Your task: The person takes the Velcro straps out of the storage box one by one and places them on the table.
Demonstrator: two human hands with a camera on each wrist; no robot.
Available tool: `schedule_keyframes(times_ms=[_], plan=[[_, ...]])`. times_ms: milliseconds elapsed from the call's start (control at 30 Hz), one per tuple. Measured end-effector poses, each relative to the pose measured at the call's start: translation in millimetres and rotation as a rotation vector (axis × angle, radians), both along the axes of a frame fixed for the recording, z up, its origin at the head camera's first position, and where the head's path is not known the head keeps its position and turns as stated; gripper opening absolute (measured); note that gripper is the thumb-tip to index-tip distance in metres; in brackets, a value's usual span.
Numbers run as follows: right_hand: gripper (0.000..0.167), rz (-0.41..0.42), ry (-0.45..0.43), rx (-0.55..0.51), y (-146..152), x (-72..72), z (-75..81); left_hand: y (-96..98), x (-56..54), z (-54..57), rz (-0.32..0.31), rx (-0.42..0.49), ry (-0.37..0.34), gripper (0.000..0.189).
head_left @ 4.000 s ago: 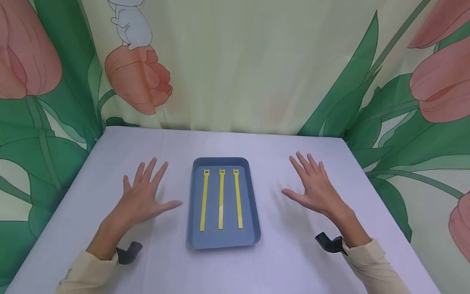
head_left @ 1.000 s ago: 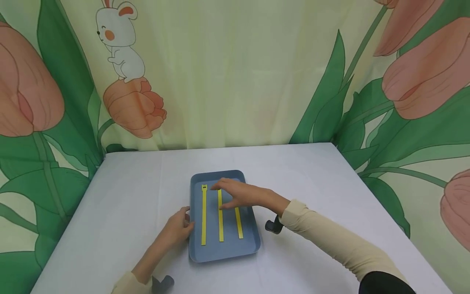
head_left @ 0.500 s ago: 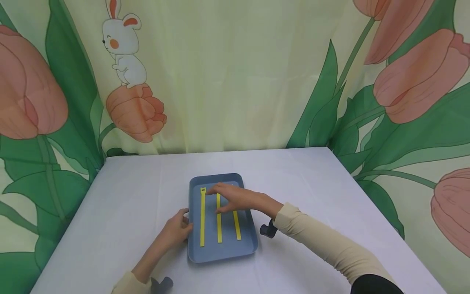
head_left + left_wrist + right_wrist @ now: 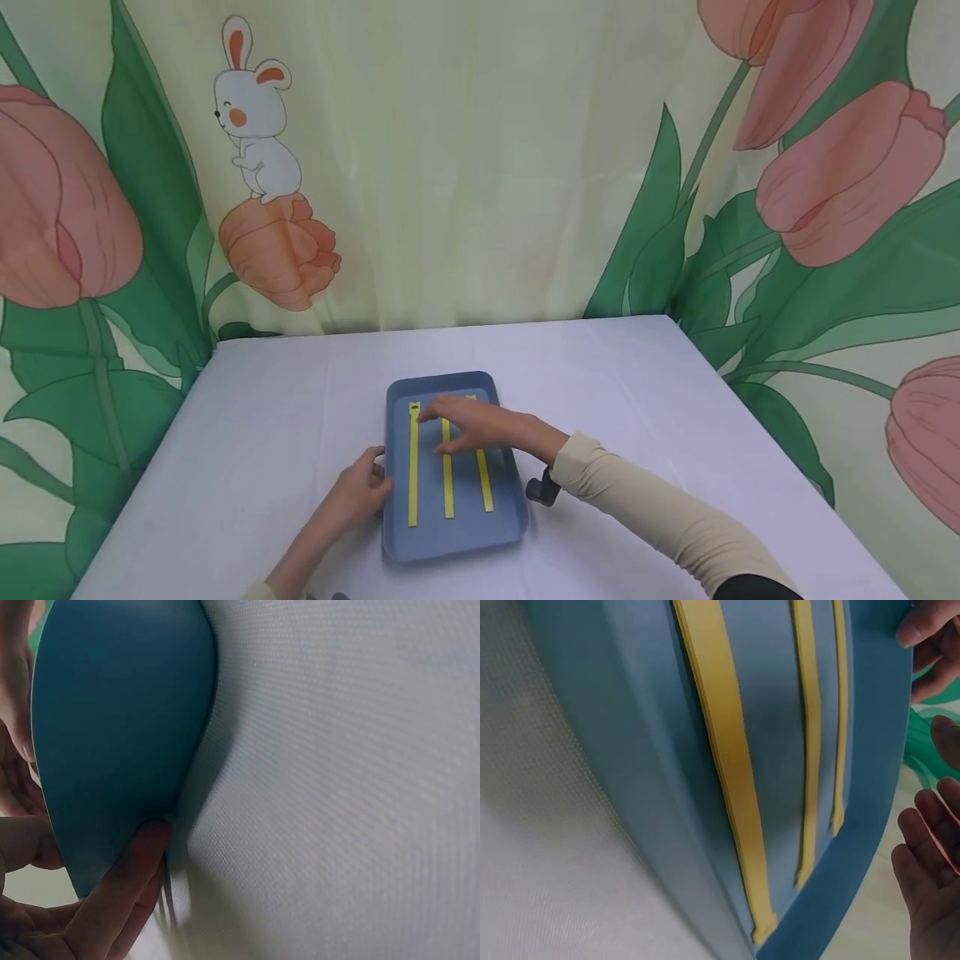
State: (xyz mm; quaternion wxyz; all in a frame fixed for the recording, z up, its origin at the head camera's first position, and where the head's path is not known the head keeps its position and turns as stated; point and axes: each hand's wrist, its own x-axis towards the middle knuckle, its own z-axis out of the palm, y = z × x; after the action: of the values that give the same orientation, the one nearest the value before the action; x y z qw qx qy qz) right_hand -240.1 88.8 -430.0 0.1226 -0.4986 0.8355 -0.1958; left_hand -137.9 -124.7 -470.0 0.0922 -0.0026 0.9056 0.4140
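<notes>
A blue-grey rectangular tray [image 4: 453, 547] lies on the white-covered table, holding three yellow slotted-head cable straps side by side: left [image 4: 413, 479], middle [image 4: 448, 483] and right [image 4: 485, 487]. My left hand [image 4: 356, 493] grips the tray's left edge; in the left wrist view a finger [image 4: 124, 889] presses the outer wall, and in the right wrist view the thumb [image 4: 922, 622] rests at the rim. Above the straps hovers my right hand [image 4: 480, 423], thumb and fingers apart with nothing between them. It hides the upper parts of the middle and right straps.
White cloth covers the table [image 4: 600, 383] around the tray. Behind its far edge hangs a curtain [image 4: 465, 167] printed with tulips and a rabbit. A dark wrist camera [image 4: 543, 488] sits below my right cuff, beside the tray's right edge.
Both hands, earlier spread wide at either side, have come in: the left to the tray's left edge, the right over the straps. Lately the right hand has drifted slightly left; the head view has tilted up.
</notes>
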Motion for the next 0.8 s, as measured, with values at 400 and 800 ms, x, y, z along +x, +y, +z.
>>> schedule_keyframes(times_ms=[400, 800], plan=[[0.046, 0.055, -0.001, 0.036, -11, 1.1, -13.2, 1.8, 0.1, -3.3, 0.010, 0.002, -0.012, 0.056], [0.047, 0.064, -0.008, 0.034, -15, 1.0, -5.7, 3.7, -0.1, 2.4, 0.014, -0.008, 0.000, 0.054]])
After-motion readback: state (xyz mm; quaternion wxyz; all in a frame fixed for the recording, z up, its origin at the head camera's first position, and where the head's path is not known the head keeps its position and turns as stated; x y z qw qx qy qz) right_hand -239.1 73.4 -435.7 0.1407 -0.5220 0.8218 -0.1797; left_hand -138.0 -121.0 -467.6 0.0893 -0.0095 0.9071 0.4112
